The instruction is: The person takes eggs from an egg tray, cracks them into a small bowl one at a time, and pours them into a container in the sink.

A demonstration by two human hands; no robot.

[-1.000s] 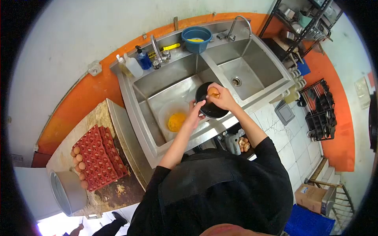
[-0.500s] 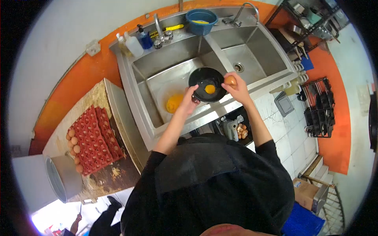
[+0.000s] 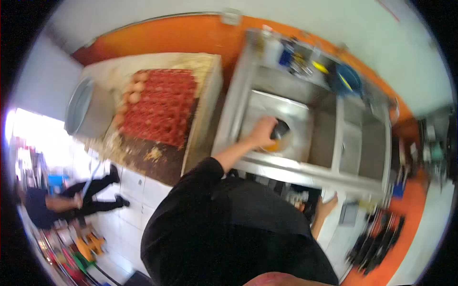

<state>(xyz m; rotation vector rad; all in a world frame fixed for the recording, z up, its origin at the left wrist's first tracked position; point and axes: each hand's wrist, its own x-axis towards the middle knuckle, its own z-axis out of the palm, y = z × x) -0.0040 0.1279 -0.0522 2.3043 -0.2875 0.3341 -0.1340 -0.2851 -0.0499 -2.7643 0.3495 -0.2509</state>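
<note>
My left hand (image 3: 263,132) grips a small black bowl (image 3: 280,128) by its rim. The bowl is tilted in the left sink basin, over a clear bowl (image 3: 285,144) with orange-yellow egg (image 3: 272,146) in it. Low at the sink's front, my right hand (image 3: 326,208) is beside a dark bin (image 3: 312,196) holding eggshells. Its fingers look apart and I see nothing in them, though the view is blurred. Brown eggs (image 3: 135,97) stand along the left side of the red egg trays (image 3: 164,107) on the table at left.
A double steel sink (image 3: 281,164) fills the middle. A blue basin (image 3: 347,78) and bottles (image 3: 286,53) stand along its back edge. Left of the egg trays is a large metal pot (image 3: 90,109). Another person (image 3: 62,202) stands at lower left, holding a long stick.
My view has swung left. The black bowl has tipped over the clear bowl, and its yolk no longer shows in it. My right hand has moved down beside the bin, without the egg visible.
</note>
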